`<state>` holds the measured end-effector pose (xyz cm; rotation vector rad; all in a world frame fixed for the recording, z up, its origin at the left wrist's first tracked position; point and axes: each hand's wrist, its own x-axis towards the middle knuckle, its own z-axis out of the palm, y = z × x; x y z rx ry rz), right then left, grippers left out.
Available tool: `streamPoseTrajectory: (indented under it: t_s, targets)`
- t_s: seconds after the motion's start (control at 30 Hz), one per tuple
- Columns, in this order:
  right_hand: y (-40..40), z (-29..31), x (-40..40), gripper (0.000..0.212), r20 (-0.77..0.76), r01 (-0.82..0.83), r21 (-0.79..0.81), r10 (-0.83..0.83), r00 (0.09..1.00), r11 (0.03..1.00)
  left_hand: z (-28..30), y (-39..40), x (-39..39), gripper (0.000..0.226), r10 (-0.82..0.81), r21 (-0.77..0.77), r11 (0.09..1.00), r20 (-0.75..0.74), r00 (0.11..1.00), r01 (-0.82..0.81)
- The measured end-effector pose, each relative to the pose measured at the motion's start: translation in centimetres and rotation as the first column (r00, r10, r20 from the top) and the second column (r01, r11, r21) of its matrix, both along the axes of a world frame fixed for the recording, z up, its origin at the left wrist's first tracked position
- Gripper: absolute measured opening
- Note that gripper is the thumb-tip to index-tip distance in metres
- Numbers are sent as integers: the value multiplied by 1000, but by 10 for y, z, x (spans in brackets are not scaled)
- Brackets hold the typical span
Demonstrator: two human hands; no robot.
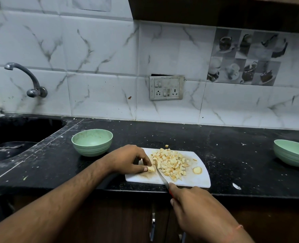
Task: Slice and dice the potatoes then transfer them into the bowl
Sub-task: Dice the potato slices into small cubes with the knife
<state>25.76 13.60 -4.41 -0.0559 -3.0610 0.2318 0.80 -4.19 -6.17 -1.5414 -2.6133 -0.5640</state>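
Note:
A white cutting board (200, 179) lies at the counter's front edge. A heap of diced potato (169, 163) covers its middle, and one round potato slice (197, 170) lies at its right. My left hand (129, 159) pinches a small potato piece (151, 169) on the board's left part. My right hand (194, 207) grips a knife by its red handle; the knife blade (161, 175) rests right beside that piece. A green bowl (92, 142) stands left of the board, with nothing visible inside.
A second green bowl (293, 153) sits at the far right of the black counter (233, 155). A sink (10, 135) with a tap (29, 79) lies at the left. A wall socket (166, 87) is behind the board. Crumbs dot the counter.

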Motion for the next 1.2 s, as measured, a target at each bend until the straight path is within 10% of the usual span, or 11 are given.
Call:
streamPoseTrajectory:
  t_s: [0.5, 1.2]
  targets:
    - [-17, -9, -18, 51, -67, 56, -37, -58, 996, 998, -46, -3, 23, 17, 270, 427, 832, 249, 930, -356]
    - [-15, -4, -21, 49, -140, 55, -102, -69, 988, 993, -46, -1, 16, 27, 312, 374, 833, 290, 905, -407]
